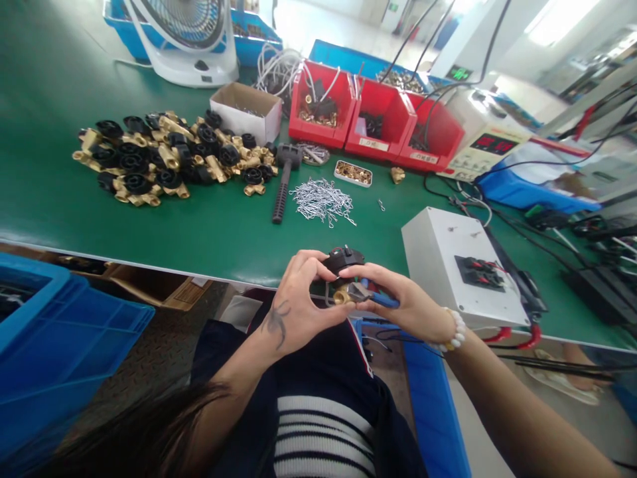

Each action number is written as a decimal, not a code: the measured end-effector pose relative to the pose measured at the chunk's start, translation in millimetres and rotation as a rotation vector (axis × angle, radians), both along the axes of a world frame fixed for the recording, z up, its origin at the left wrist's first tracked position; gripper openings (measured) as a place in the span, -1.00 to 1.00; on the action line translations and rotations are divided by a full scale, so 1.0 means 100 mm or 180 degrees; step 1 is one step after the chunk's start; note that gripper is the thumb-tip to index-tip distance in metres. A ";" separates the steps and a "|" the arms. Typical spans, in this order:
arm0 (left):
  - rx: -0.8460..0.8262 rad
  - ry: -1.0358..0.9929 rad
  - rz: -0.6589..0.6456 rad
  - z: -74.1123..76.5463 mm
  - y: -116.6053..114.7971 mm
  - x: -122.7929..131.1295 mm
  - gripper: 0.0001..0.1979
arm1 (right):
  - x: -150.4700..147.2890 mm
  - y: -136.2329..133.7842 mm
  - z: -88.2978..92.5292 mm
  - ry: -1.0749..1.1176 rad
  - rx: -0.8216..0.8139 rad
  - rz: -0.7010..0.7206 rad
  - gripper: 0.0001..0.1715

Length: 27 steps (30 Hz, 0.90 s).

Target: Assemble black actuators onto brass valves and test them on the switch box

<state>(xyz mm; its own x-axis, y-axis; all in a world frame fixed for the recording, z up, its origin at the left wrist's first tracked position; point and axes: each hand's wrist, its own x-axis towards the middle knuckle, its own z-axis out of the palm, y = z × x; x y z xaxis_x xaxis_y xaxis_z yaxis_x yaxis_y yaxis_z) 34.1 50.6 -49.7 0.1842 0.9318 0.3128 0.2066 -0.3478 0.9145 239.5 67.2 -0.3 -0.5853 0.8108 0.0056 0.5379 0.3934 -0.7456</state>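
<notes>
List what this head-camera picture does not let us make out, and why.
In the head view:
Blue-handled pliers: partly hidden by the right hand.
Black-and-brass fitting: partly covered by the left hand.
Fan: top cut off by upper edge.
Red display: digits blurred.
Middle red bin's label: writing too small.

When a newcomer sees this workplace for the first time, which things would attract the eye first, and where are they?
Probably the big heap of brass fittings with black caps at the left of the green bench top, then the three red bins in a row toward the back. Close in front, the left hand grips a black-and-brass fitting and the right hand holds blue-handled pliers at it.
</notes>
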 end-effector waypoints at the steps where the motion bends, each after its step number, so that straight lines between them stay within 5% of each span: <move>1: -0.0014 0.0007 -0.0021 0.00 0.00 0.00 -0.68 | 0.00 -0.01 0.03 -0.0038 0.0062 -0.0006 -0.51; 4: -0.0032 0.0078 0.0013 -0.01 0.01 0.00 -0.68 | 0.05 -0.06 0.14 -0.0183 0.0505 -0.0410 -0.61; 7: -0.0029 0.0068 0.0091 -0.02 0.02 0.00 -0.58 | 0.13 -0.10 0.15 -0.0112 0.1520 -0.1601 -0.76; 9: -0.0059 0.0060 0.0086 -0.03 0.03 0.01 -0.46 | 0.18 -0.11 0.10 -0.0193 0.2128 -0.1988 -0.84; 14: 0.0073 0.0294 -0.0059 -0.02 0.04 0.02 -0.32 | 0.22 -0.09 0.10 -0.1389 0.1834 -0.0836 -0.78; 19: -0.0002 0.0344 -0.0082 -0.01 0.04 0.01 -0.32 | 0.22 -0.14 0.18 -0.0347 0.2671 -0.2238 -0.89; 21: -0.0044 0.0343 -0.0099 -0.01 0.04 0.01 -0.30 | 0.23 -0.14 0.15 -0.0705 0.2437 -0.2002 -0.87; 24: 0.0005 0.0362 -0.0090 -0.02 0.04 0.02 -0.30 | 0.24 -0.12 0.16 -0.1608 0.1707 -0.0951 -0.75; 27: 0.0066 0.0346 -0.0067 -0.02 0.03 0.02 -0.33 | 0.24 -0.13 0.24 -0.1261 0.1868 -0.1390 -0.83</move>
<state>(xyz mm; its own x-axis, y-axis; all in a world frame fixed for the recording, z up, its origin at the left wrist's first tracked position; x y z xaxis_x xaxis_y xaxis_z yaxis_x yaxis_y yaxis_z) 35.9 54.1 -51.6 0.2376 0.9209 0.3092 0.2965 -0.3718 0.8797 263.8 54.0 24.0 -0.2663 0.8949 0.3580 0.9117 0.3544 -0.2077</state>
